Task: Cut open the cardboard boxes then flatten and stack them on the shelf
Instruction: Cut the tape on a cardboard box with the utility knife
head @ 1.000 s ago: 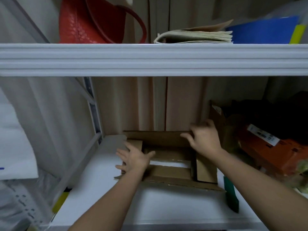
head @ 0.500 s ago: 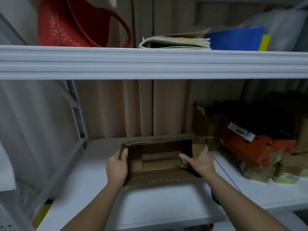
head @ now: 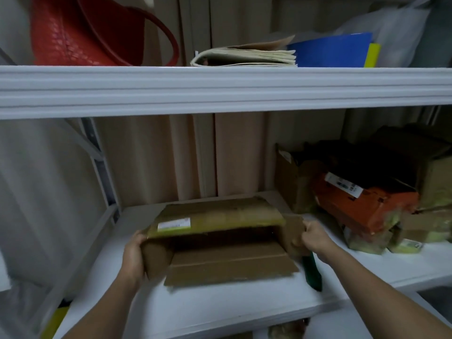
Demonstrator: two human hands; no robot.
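A brown cardboard box (head: 220, 216), cut open with its flaps loose, sits on the white lower shelf (head: 195, 311). Its open side faces me and its top panel carries a white label. My left hand (head: 133, 255) grips the box's left end flap. My right hand (head: 315, 237) pinches the right end flap. A bottom flap lies flat on the shelf toward me. A green-handled cutter (head: 311, 271) lies on the shelf just under my right wrist, partly hidden by the flap.
Several crumpled boxes, one orange (head: 362, 204), crowd the shelf's right side. The upper shelf (head: 220, 89) carries a red bag (head: 85, 33), folded paper (head: 247, 56) and a blue folder (head: 332, 50). A beige curtain hangs behind. A metal upright (head: 102, 167) stands at the left.
The box has been tipped toward me, so its labelled top panel now shows. Both hands moved from inside and over the box to gripping its end flaps. The camera came closer.
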